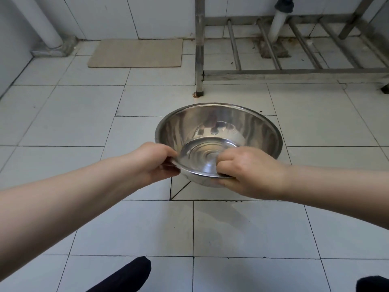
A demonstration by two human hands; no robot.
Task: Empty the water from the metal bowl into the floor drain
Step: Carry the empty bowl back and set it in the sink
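The left hand (pixel 156 163) pinches the near rim of the metal bowl (pixel 219 142) at about 8 o'clock; the right hand (pixel 245 171) pinches it at about 5 o'clock. The bowl hangs over the tiled floor (pixel 63 114), tipped, with shallow water rippling inside. No drain grate is clearly visible beneath it. A fast tilt from such close rim holds would likely splash water across the tiles.

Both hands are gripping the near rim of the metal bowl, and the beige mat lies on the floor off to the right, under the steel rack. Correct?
Not quite. Both the left hand and right hand do grip the metal bowl at its near rim, but the head view shows the beige mat to the left of the steel rack, by the wall.
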